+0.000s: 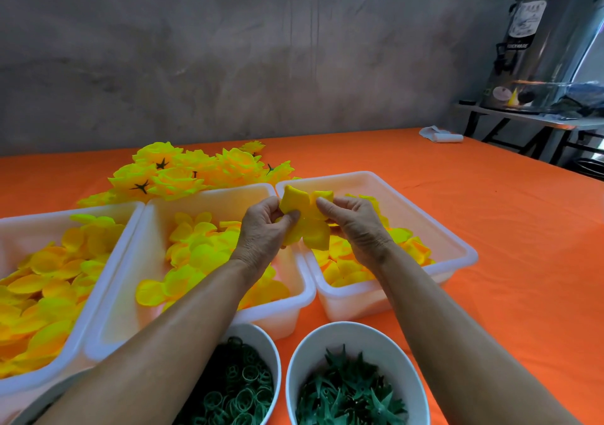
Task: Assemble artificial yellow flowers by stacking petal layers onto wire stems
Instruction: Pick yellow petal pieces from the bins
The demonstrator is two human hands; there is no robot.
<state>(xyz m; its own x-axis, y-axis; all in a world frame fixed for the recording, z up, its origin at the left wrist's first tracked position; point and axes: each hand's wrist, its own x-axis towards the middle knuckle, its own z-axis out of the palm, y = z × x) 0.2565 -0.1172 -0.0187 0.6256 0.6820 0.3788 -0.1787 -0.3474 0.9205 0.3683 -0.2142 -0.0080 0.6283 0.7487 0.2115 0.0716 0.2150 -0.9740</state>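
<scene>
A yellow petal layer (307,218) hangs in the air between the middle and right trays. My left hand (264,228) pinches its left side and my right hand (353,225) pinches its right side. Three white trays hold loose yellow petals: the left tray (108,261), the middle tray (228,195) and the right tray (457,248). A heap of finished yellow flowers (183,173) with dark green backs lies behind the trays. No wire stem shows in my hands.
Two white bowls stand at the front: one with green rings (271,349), one with green star-shaped calyxes (408,359). The orange tablecloth (490,212) spreads to the right. A white roll (441,135) lies at the far edge. A steel urn (549,45) stands on a side table.
</scene>
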